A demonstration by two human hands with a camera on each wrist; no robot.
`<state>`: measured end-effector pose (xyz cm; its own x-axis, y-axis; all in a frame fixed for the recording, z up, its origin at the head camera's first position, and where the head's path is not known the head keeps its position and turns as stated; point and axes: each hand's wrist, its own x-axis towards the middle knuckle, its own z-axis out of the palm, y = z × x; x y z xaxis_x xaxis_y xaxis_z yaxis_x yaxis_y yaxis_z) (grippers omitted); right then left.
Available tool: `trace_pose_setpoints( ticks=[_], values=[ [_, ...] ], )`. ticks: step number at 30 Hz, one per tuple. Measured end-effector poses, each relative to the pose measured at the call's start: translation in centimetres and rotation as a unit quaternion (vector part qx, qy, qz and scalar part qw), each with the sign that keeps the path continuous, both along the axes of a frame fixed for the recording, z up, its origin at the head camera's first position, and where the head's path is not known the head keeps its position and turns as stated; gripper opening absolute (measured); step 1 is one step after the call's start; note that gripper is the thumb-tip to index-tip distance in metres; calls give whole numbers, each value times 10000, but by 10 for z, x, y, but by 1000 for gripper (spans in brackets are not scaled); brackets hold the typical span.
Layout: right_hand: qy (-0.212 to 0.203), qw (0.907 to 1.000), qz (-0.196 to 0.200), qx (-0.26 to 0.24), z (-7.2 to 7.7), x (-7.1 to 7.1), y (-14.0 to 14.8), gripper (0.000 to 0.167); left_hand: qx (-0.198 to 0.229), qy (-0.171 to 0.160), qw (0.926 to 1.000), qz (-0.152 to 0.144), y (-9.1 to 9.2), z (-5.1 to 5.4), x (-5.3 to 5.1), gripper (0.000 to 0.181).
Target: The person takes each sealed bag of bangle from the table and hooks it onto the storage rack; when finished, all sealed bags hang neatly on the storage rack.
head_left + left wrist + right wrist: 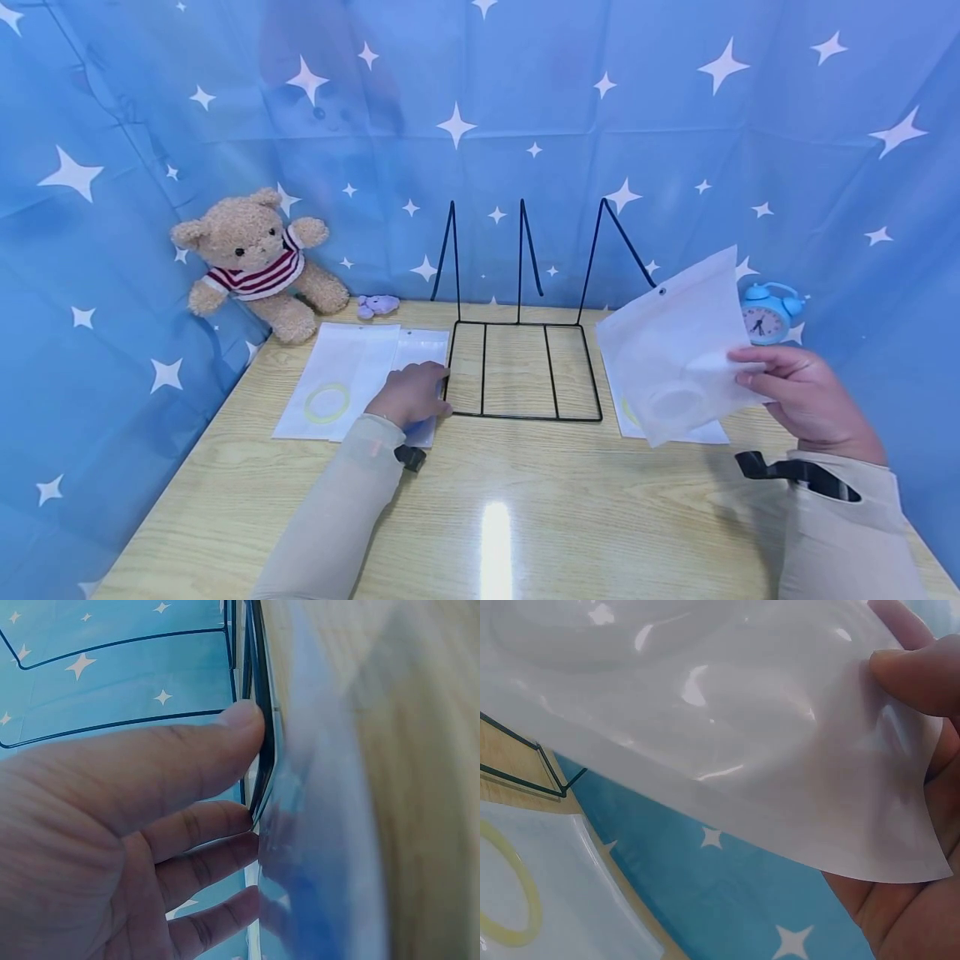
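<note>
Beige plush covers the teddy bear (262, 258) that sits farthest left of the black wire rack (518, 323), well apart from it, in a striped sweater. Nearer the rack on that same side lies a white pouch (363, 354) with a yellow ring (308, 406) showing through; just behind it is a small purple toy (378, 306). A second pouch (423, 342), blue at its lower part, lies partly under the first, right beside the rack.

At the rack's left bar, the left hand (411, 393) grips with thumb and fingertips. The rack lies with its base on the wooden table (570, 517), three bent prongs rising at its rear.

Just right of the rack, another pouch (705, 433) lies flat on the table. Above it, tilted, is the lifted pouch (678, 350), translucent plastic with a round shape inside. Its small top hole meets the tip of the rack's right prong in the head view; whether they touch, I cannot tell. Behind this pouch, right of the rack, stands a blue alarm clock (765, 321). Farthest right of the rack, the right hand (813, 396) pinches the lifted pouch's edge between thumb and fingers.
</note>
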<state>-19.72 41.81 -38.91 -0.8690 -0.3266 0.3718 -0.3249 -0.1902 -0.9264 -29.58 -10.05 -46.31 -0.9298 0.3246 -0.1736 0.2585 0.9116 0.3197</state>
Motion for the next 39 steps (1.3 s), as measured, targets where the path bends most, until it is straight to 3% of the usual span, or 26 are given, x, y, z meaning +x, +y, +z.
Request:
trace_pose_setpoints(
  ticks=[9,21,28,32,35,39],
  values=[
    [-235,9993,-227,174,-1,1,0,50,33,-19,10000,-4,1,2,2,73],
    [-272,9915,-800,992,2,1,-5,43,63,-71,10000,-15,0,3,3,72],
    [-193,9752,-1251,1817,1,-2,-5,40,37,-45,10000,27,-1,0,1,72],
    [-47,9708,-1231,2058,1,-3,-7,40,55,-33,10000,33,-1,-1,0,72],
    [197,9608,-1256,2463,2,-2,-9,39,45,-39,10000,24,-1,0,0,73],
    [450,9403,-1380,3079,4,-3,-13,36,25,-40,10000,-9,-1,1,0,72]
  ],
)
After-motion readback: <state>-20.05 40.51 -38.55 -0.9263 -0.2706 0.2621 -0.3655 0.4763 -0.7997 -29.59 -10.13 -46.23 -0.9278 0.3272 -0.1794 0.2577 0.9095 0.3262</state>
